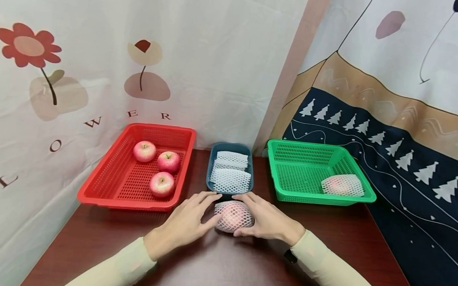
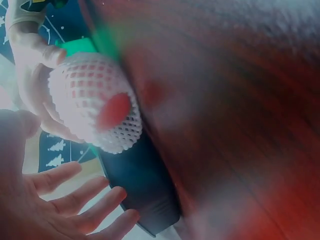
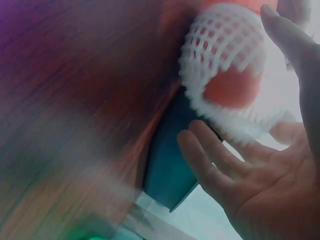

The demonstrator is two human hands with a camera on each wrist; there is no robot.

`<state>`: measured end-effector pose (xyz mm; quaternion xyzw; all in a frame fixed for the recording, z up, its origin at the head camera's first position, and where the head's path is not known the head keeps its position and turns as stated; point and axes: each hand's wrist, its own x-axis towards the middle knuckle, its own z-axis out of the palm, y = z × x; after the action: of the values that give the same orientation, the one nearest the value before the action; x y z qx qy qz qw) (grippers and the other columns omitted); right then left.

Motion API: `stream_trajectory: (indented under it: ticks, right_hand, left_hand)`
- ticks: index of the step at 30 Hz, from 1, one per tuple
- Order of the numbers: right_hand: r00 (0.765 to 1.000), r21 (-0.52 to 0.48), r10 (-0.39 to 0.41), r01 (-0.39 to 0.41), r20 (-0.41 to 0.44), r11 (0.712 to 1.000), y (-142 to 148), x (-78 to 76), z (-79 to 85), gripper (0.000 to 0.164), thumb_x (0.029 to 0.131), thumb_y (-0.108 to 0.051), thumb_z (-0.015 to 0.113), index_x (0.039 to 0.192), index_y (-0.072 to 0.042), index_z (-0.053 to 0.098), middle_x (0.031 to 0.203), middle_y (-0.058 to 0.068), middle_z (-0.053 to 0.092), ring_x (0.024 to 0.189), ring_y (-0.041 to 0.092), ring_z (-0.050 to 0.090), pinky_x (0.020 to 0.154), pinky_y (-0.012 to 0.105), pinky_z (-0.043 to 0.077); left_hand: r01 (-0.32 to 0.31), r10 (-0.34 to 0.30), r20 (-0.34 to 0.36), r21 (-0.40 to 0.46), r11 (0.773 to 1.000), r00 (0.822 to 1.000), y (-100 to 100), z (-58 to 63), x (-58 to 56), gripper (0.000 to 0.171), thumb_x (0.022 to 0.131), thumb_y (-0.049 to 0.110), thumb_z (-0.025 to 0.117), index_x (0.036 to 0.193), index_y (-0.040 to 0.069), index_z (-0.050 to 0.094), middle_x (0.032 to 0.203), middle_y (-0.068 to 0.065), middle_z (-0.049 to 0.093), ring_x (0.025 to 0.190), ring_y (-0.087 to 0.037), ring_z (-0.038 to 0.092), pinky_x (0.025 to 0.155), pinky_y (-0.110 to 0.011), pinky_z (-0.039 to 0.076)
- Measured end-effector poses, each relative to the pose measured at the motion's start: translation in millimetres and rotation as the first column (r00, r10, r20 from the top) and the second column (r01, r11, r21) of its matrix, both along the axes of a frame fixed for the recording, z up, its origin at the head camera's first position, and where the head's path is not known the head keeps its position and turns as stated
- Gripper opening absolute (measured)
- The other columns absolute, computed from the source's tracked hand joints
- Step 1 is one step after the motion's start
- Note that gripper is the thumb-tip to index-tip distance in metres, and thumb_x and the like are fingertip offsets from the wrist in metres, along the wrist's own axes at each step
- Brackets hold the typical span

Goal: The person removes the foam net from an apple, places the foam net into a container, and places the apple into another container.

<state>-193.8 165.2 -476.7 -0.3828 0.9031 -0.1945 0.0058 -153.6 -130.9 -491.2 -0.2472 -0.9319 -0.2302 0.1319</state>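
An apple in a white foam net [image 1: 234, 217] sits at the front of the blue-grey basket, red skin showing through the net's open end in both wrist views. My right hand [image 1: 267, 218] holds it from the right, thumb at the near side and fingers curved round the far side. On the other side my left hand [image 1: 190, 217] has its fingers spread and extended, the thumb tip right at the net in the head view. Between the left fingers [image 2: 75, 200] and the apple a gap shows in the left wrist view.
Three bare apples [image 1: 162, 184] lie in a red basket [image 1: 114, 172] at left. Folded foam nets [image 1: 230, 180] fill the small blue-grey basket [image 1: 210, 172]. At right, a green basket [image 1: 288, 174] holds one netted apple [image 1: 343, 185]. Printed curtains [image 1: 224, 67] hang behind the table.
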Motion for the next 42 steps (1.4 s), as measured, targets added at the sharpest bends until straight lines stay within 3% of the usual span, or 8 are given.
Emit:
stream_trajectory:
  ticks: [6,12,16,22,32,42]
  right_hand:
    - [0.998,0.001,0.057,-0.057,-0.010,0.998,-5,-0.3,-4.8,0.101,0.085,-0.047,0.106,0.168,-0.018,0.055,0.156,0.004,0.065,0.138,0.020,0.072,0.116,0.045,0.064]
    - [0.992,-0.015,0.122,-0.123,-0.013,0.992,-8,-5.0,-9.2,0.092,0.087,-0.030,0.106,0.164,-0.017,0.058,0.155,0.005,0.066,0.135,0.020,0.074,0.114,0.040,0.065]
    - [0.994,-0.033,0.106,-0.106,0.000,0.994,-6,-5.8,-9.9,0.086,0.087,-0.022,0.103,0.161,-0.017,0.060,0.152,0.004,0.067,0.132,0.018,0.073,0.112,0.038,0.066]
    - [0.996,-0.059,0.077,-0.075,0.035,0.995,-5,-4.8,-8.5,0.085,0.085,-0.024,0.100,0.159,-0.017,0.059,0.148,0.003,0.066,0.129,0.015,0.071,0.110,0.036,0.065]
    - [1.000,-0.191,0.025,-0.025,-0.001,0.981,1,-10.2,6.8,0.085,0.085,-0.028,0.100,0.158,-0.018,0.057,0.147,-0.001,0.067,0.129,0.011,0.069,0.111,0.036,0.065]
    - [1.000,-0.235,0.020,-0.019,0.001,0.972,-1,-12.8,15.5,0.084,0.089,-0.033,0.097,0.161,-0.018,0.056,0.151,-0.003,0.066,0.133,0.010,0.068,0.114,0.038,0.065]
  left_hand:
    - [-0.027,0.022,0.083,0.068,0.997,0.996,-1,-2.2,1.1,0.058,0.108,0.047,0.081,0.159,0.021,0.070,0.151,-0.002,0.076,0.141,-0.026,0.074,0.115,-0.053,0.065]
    - [-0.026,0.013,0.097,0.128,0.991,0.995,-3,-1.3,-2.2,0.053,0.107,0.039,0.084,0.154,0.017,0.073,0.144,-0.003,0.078,0.134,-0.024,0.078,0.114,-0.050,0.065]
    - [-0.006,-0.009,0.097,0.151,0.989,0.995,-1,-1.4,-5.7,0.049,0.109,0.036,0.083,0.152,0.014,0.075,0.142,-0.004,0.079,0.131,-0.022,0.079,0.114,-0.049,0.065]
    - [0.011,-0.029,0.100,0.177,0.984,0.995,-1,-2.8,-8.7,0.045,0.109,0.030,0.083,0.149,0.011,0.076,0.140,-0.005,0.081,0.131,-0.024,0.080,0.115,-0.050,0.065]
    - [0.048,-0.050,0.002,0.209,0.977,0.999,-4,1.9,-15.4,0.034,0.105,0.018,0.087,0.137,0.006,0.082,0.127,-0.009,0.083,0.119,-0.027,0.083,0.106,-0.048,0.068]
    - [0.168,-0.134,-0.127,0.315,0.934,0.983,1,6.0,-19.0,0.036,0.100,0.012,0.091,0.135,0.011,0.081,0.125,-0.003,0.081,0.113,-0.021,0.082,0.100,-0.039,0.070]
